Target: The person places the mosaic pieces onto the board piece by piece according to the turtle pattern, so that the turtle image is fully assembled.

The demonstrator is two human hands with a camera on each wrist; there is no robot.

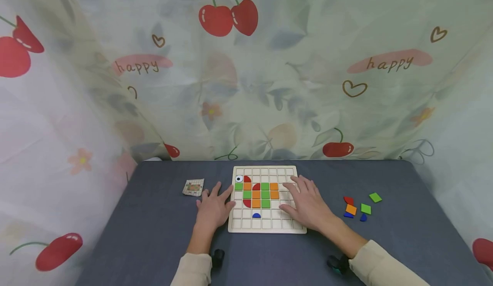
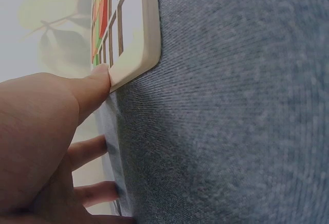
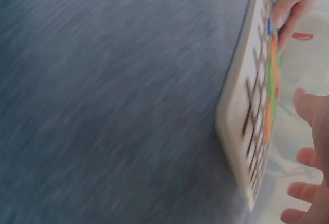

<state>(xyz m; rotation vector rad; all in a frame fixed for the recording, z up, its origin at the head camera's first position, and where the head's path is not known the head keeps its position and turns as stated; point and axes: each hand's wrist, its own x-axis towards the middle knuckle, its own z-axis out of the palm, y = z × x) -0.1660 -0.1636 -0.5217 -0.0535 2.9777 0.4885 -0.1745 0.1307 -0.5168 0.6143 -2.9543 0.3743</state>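
Note:
A pale wooden grid board (image 1: 277, 224) lies flat on the dark cloth. Green, orange and red tiles fill a block of its cells, with a white eye tile (image 1: 239, 178) at the upper left. Lower down on the board sits a blue half-round tile (image 1: 256, 215). My left hand (image 1: 214, 209) spreads its fingers beside the left edge, and its thumb (image 2: 95, 88) touches the board's rim. Over the board's right part, my right hand (image 1: 308, 204) hovers with fingers apart and nothing held; its fingers (image 3: 303, 190) stand off the board in the right wrist view.
Several loose tiles lie to the right: a red piece (image 1: 348, 200), an orange square (image 1: 351, 209), green squares (image 1: 366, 209) and blue pieces (image 1: 363, 218). A small picture card (image 1: 193, 187) rests left of the board. A printed curtain (image 1: 246, 84) hangs behind the table.

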